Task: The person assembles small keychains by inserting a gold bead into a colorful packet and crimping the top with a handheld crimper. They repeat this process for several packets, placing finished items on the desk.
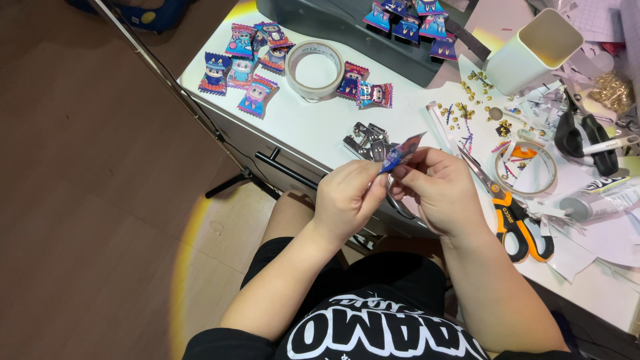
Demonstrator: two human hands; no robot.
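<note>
A cluster of bright cartoon-printed packets [241,65] lay on the white table [320,123] at about ten o'clock from the hands, near its left corner. Just to their right sat a roll of pale tape [314,69], with two more printed packets [365,89] touching its right side.

Below these, over the table's near edge, the left hand [347,198] was closed in a pinch, thumb and forefinger grasping the lower end of a small blue-and-red packet [401,153]. The packet tilted up toward one o'clock, held in the air above the table edge. The right hand [441,193] met it from the other side, its fingertips also gripping the packet. At twelve o'clock from the packet, a pile of metal clips [368,142] rested on the table, just behind it.

At three o'clock from the right hand lay orange-handled scissors [510,213], blades pointing up-left, beside a thinner tape ring [530,167]. Small gold beads [470,93] were scattered at one o'clock, near a white square cup [533,50]. Further right lay black-handled pliers [587,137] among paper scraps.
</note>
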